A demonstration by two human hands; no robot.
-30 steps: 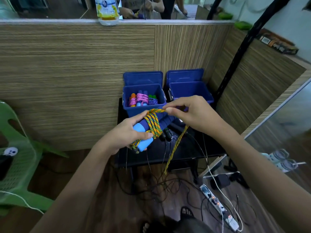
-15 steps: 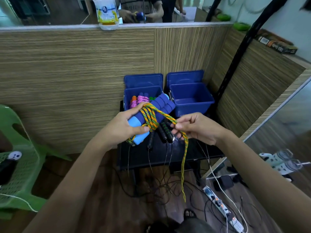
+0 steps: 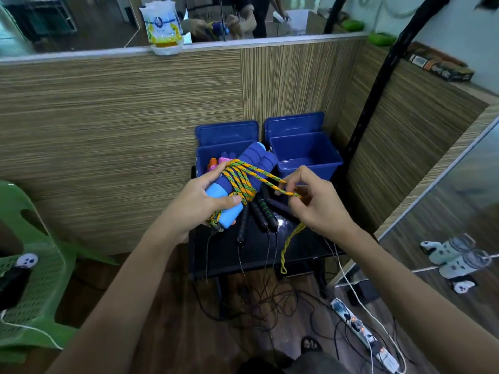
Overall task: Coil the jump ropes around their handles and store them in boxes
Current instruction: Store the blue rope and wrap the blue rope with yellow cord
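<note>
the blue handles [image 3: 244, 175] are clamped in the left hand [image 3: 201, 201] above the tabletop [image 3: 251, 255]; the orange-green rope [image 3: 243, 179] is pinched by the right hand [image 3: 314, 202]. coiling is underway; the short tail likely needs wrapping next.

- Soft, even daylight is filling the room, casting no hard shadows.
- A small white glare is glinting off the black table [image 3: 283, 225].
- Wide-angle distortion is bending the wood panel wall [image 3: 121, 117] near the frame edges.
- Slight blur is softening the floor cables [image 3: 270, 306].
</note>
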